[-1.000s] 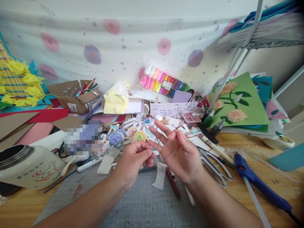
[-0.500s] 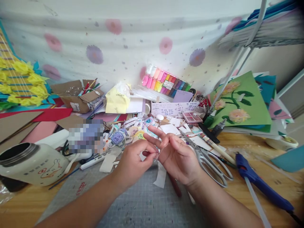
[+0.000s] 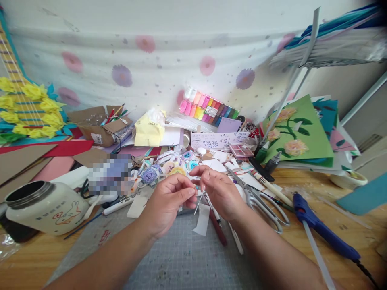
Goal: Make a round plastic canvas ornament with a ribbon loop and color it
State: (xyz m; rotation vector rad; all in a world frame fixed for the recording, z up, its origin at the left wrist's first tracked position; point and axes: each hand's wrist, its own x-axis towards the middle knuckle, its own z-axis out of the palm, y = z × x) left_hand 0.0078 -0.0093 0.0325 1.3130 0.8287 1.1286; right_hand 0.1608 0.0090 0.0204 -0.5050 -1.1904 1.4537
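My right hand [image 3: 225, 191] is closed, its fingers pinching a thin white stick [image 3: 199, 201] that slants down toward the mat. Close beside it on the left, my left hand [image 3: 173, 201] has its thumb and fingertips pressed together; what they hold, if anything, is too small to make out. Both hands are raised over the grey cutting mat [image 3: 169, 257]. Below them lie a white paper strip [image 3: 202, 220] and a dark red pen-like tool [image 3: 218, 227]. Small round crocheted-looking pieces [image 3: 151, 174] are heaped behind my hands.
Silver scissors [image 3: 263, 203] lie right of my right hand, and a blue glue gun [image 3: 325, 231] farther right. A cream jar [image 3: 45, 207] lies at the left. Behind are a cardboard box [image 3: 105, 135], a coloured clay pack [image 3: 208, 108] and a green flower picture [image 3: 302, 133].
My right hand has turned over and its spread fingers have curled closed around the thin stick, which now shows clearly. My left hand stays pinched. The view has shifted slightly.
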